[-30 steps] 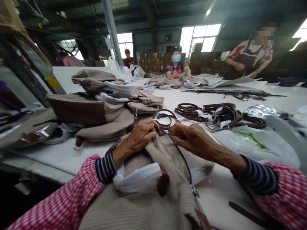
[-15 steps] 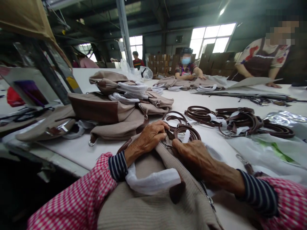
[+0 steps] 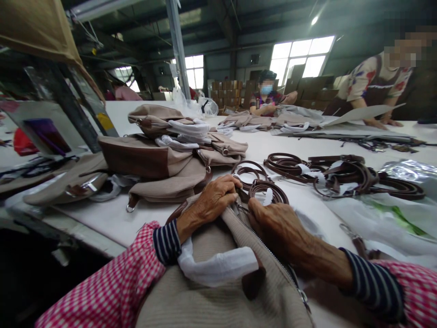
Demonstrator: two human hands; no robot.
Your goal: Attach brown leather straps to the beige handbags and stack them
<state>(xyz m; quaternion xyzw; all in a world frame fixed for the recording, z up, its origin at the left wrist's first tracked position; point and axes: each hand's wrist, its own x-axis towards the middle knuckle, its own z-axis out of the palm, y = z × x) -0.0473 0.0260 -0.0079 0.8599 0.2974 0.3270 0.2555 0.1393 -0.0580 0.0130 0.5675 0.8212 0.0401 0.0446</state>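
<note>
A beige ribbed bag (image 3: 218, 296) with a zip lies in front of me on the white table (image 3: 112, 214). My left hand (image 3: 213, 200) is closed on the bag's far top edge, fingers curled over the fabric. My right hand (image 3: 276, 223) lies on the bag beside the zip, fingers bent down and pressing the fabric near the zip end. A white wrapped handle (image 3: 218, 266) crosses the bag below my left wrist. A coiled brown strap (image 3: 261, 189) rests just beyond both hands.
A heap of beige and brown bags (image 3: 164, 155) sits to the left. More brown straps (image 3: 341, 173) and clear plastic bags (image 3: 385, 214) lie to the right. Other people work at the table's far side, one (image 3: 268, 98) masked, another (image 3: 378, 86) at right.
My right hand has slid from the strap down onto the bag beside the zip. My left hand keeps its hold on the bag's edge. The view shifted slightly left.
</note>
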